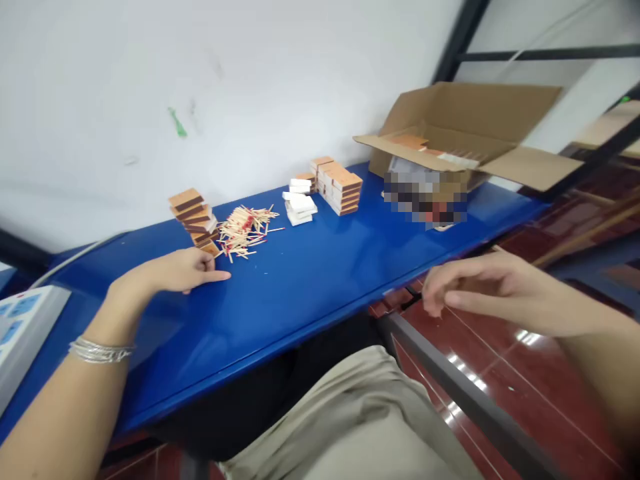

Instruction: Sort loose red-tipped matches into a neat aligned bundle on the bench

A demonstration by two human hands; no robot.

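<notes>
My left hand [183, 270] rests on the blue table [300, 280], fingers curled loosely with the index finger stretched toward a pile of loose matchsticks [246, 230]. It holds nothing I can see. A leaning stack of brown matchbox sleeves [195, 219] stands just beyond that hand. My right hand [480, 283] hovers past the table's front edge, above the red floor, fingers loosely bent and apart, with nothing in them. White matchbox trays [300, 203] and a neat stack of brown matchboxes [340, 185] sit farther back.
An open cardboard box [465, 133] stands at the table's far right end, near the wall. A white-and-blue device [23, 327] lies at the left edge. A grey metal bar [450, 383] runs below the table beside my knee. A silver bracelet [100, 350] circles my left wrist.
</notes>
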